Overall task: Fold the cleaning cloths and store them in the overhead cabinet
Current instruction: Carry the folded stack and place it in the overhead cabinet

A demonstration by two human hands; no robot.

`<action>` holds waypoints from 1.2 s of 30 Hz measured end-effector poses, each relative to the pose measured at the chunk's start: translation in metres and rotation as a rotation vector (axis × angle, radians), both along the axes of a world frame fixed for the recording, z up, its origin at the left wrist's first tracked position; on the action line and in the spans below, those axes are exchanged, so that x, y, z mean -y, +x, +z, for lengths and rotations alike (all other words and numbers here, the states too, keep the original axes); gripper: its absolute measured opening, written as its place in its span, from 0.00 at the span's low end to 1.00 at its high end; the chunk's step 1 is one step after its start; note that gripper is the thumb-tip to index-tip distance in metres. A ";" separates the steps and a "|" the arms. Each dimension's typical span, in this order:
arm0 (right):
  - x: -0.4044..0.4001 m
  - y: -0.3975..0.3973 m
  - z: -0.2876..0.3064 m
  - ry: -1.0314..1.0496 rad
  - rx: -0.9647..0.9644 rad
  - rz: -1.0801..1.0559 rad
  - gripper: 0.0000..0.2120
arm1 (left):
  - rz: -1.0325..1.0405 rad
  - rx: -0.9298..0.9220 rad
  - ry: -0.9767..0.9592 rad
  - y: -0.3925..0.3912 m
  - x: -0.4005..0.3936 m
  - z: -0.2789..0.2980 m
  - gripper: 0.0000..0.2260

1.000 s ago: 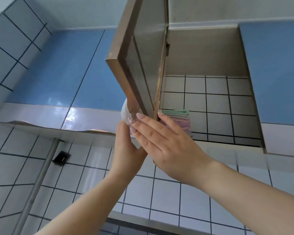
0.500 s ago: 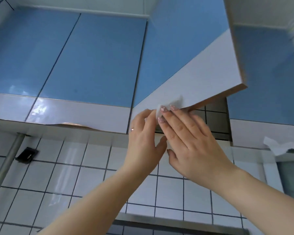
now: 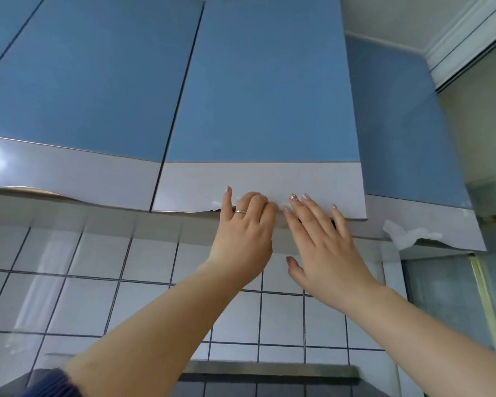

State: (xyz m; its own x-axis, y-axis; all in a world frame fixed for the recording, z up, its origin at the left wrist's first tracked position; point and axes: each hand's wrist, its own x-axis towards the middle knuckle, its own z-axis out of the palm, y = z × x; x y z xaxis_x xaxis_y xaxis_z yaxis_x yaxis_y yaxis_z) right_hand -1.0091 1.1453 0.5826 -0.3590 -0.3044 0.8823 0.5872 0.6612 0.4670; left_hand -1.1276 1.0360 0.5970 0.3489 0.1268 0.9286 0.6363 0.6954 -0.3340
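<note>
The overhead cabinet door (image 3: pixel 264 110), blue with a pale lower band, lies flush with its neighbours. The folded cloths are hidden behind it. My left hand (image 3: pixel 245 224) is at the door's lower edge, index finger pointing up and the other fingers curled, with scraps of a white tab (image 3: pixel 216 204) peeking out beside them. My right hand (image 3: pixel 321 230) lies beside it with straight fingers pressing flat on the pale band above the lower edge.
More blue cabinet doors (image 3: pixel 83 81) run to the left and one (image 3: pixel 398 124) to the right, where a torn white scrap (image 3: pixel 404 236) hangs from the bottom edge. White wall tiles (image 3: pixel 98 282) lie below. A glass door frame (image 3: pixel 481 296) stands at the right.
The cabinet door has swung from wide open to shut, hiding the stacked cloths. Both hands followed its lower edge to the right, and my right hand's fingers flattened against it.
</note>
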 end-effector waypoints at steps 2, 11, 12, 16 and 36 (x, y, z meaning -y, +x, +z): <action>-0.011 -0.008 0.000 -0.035 0.023 -0.006 0.41 | 0.012 0.002 0.003 -0.004 -0.006 -0.002 0.24; -0.031 -0.038 -0.006 -0.136 0.023 0.008 0.43 | 0.129 -0.001 -0.039 -0.021 -0.024 -0.007 0.30; -0.032 -0.041 -0.006 -0.157 0.028 0.006 0.43 | 0.145 -0.002 -0.038 -0.023 -0.027 -0.008 0.30; -0.035 -0.050 -0.005 -0.186 0.081 0.076 0.41 | 0.197 -0.007 -0.036 -0.030 -0.036 -0.009 0.33; -0.056 -0.078 -0.009 -0.207 0.020 0.096 0.46 | 0.193 0.058 -0.029 -0.050 -0.056 -0.015 0.36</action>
State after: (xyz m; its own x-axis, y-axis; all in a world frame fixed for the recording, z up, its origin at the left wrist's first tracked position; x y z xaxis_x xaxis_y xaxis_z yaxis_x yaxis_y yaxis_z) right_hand -1.0867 1.2012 0.5738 -0.3550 -0.1513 0.9225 0.5088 0.7966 0.3264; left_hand -1.1781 1.0919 0.5823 0.2613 0.2128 0.9415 0.5109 0.7971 -0.3219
